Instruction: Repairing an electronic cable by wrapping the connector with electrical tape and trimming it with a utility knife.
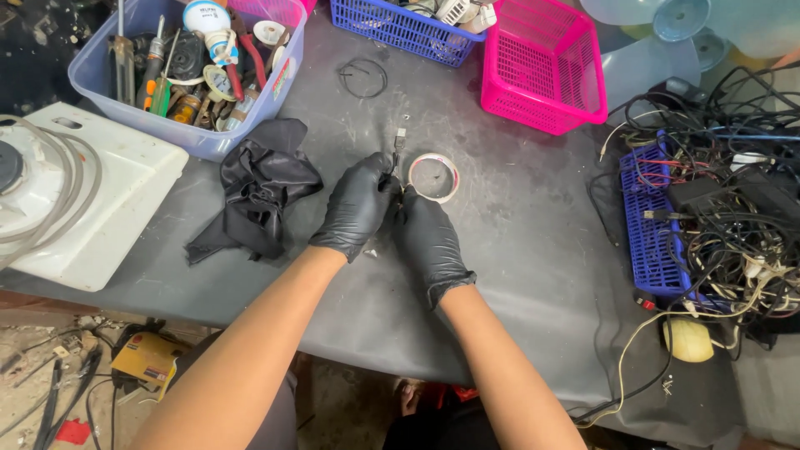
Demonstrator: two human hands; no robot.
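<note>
Both my hands wear black gloves and meet over the dark grey table (517, 250). My left hand (357, 204) pinches a thin black cable (397, 150) whose small metal plug end points away from me. My right hand (427, 237) is closed against the left, gripping the same cable lower down; the part between the fingers is hidden. A roll of clear tape (434, 177) lies flat just beyond my right hand, touching neither hand.
A crumpled black cloth (260, 193) lies left of my hands. Behind stand a clear tub of tools (187, 71), a blue basket (400, 29) and a pink basket (542, 67). A black wire loop (362, 79) lies near them. Tangled cables (717, 217) fill the right; a white appliance (75, 200) sits left.
</note>
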